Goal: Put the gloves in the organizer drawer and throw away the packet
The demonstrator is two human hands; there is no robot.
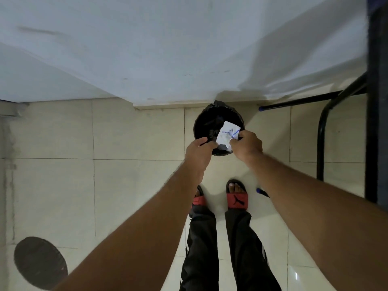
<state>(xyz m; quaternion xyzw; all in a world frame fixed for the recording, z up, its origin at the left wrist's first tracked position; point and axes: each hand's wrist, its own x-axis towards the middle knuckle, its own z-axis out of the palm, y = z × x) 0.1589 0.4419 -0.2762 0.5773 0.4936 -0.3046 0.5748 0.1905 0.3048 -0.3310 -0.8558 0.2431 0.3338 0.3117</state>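
A crumpled white packet (pixel 227 134) with blue print is held over a round black bin (pixel 204 122) lined with a dark bag, standing on the floor against the wall. My right hand (pixel 248 144) pinches the packet's right edge above the bin's opening. My left hand (pixel 199 150) grips the near left rim of the bin liner, fingers closed on the black plastic. The gloves and the organizer drawer are out of view.
Pale floor tiles (pixel 136 133) meet a white wall (pixel 168 49) behind the bin. A black metal frame (pixel 321 131) with blue-capped feet stands at the right. A dark round patch (pixel 39 263) lies at lower left. My sandalled feet (pixel 236 196) stand just short of the bin.
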